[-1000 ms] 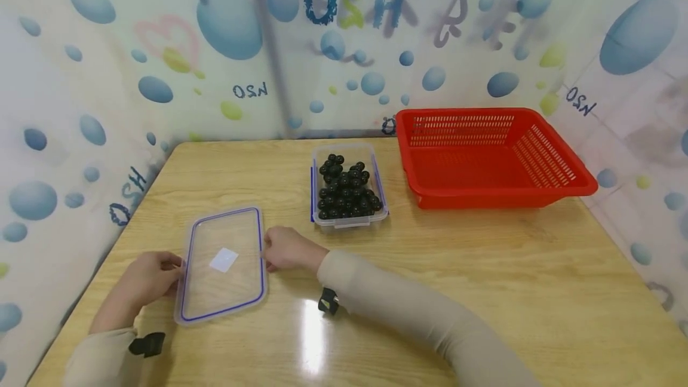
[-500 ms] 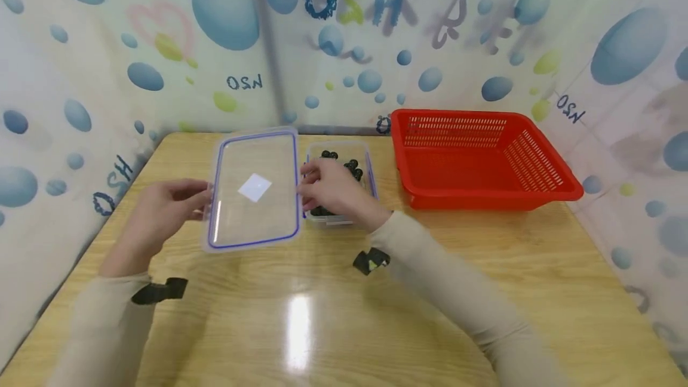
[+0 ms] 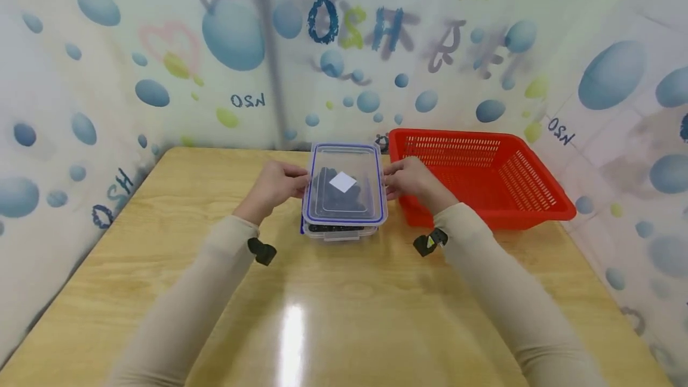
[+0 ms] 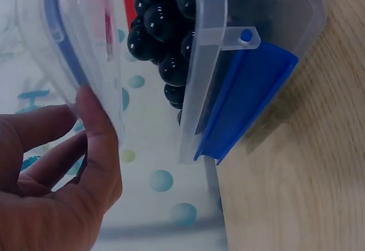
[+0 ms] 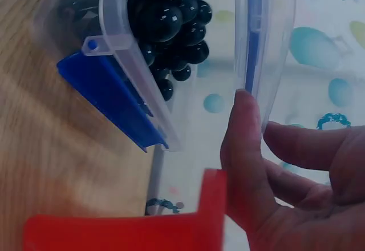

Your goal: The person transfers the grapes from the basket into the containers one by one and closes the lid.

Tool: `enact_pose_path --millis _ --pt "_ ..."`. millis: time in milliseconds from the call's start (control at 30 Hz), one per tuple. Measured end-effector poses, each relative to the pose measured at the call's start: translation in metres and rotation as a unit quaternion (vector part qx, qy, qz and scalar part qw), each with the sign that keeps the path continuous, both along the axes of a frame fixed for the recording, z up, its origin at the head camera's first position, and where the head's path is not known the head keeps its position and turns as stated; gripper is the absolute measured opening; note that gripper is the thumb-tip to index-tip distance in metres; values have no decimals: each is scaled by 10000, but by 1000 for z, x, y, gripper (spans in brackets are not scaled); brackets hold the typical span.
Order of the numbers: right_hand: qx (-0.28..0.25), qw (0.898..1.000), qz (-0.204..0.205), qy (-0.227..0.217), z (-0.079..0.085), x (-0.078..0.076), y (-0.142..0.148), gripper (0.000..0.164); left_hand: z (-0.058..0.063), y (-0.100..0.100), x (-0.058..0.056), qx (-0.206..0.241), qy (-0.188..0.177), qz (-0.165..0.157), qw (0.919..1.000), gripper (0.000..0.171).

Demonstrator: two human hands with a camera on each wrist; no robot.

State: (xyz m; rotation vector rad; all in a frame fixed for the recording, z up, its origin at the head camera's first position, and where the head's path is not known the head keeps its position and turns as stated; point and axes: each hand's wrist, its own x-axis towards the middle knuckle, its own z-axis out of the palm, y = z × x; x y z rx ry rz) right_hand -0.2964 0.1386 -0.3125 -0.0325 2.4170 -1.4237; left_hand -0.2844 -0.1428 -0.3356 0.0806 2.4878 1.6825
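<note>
A clear lid (image 3: 352, 211) with a blue seal and a white diamond label (image 3: 343, 181) is held level over a clear food container (image 3: 344, 235). My left hand (image 3: 273, 187) pinches the lid's left edge between thumb and fingers. At the opposite edge, my right hand (image 3: 412, 183) pinches it likewise. Glossy black round pieces resembling grapes (image 4: 162, 23) are heaped in the container. Both wrist views show a gap between lid and container rim. A blue side latch (image 4: 248, 100) hangs outward on the left, and another blue latch (image 5: 108, 100) on the right.
A red slotted plastic basket (image 3: 484, 220) stands on the wooden table (image 3: 344, 315), close beside my right hand. Behind the table's back edge rises a patterned wall covering (image 3: 333, 112) with blue and green spots.
Both hands have lifted the lid from the left part of the table and carried it rightward and away from me. It now sits above the container, covering most of it.
</note>
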Motion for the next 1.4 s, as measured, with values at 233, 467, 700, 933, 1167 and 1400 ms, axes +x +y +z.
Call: enact_pose_path --millis 233,467,700,933,1167,1400 --pt "-931 9917 -584 672 15 8 -4 26 24 -6 0 -10 383 -229 9990 23" --pt "-2991 9249 -1203 2017 30 26 -12 26 42 7 16 -287 3117 769 9466 4" --pt "-3538 9099 -1302 1730 -4 40 -19 33 -11 16 19 1953 2890 463 9361 22" --pt "-1559 9693 -1053 1586 -47 36 -28 43 -45 11 11 1415 1838 -233 9725 45" --pt "26 9842 -872 1542 -71 30 -45 48 -55 8 -2 469 1135 -479 9913 51" --pt "-12 9794 -1074 1712 -78 29 -46 48 -63 7 -4 406 1125 -607 9910 55"
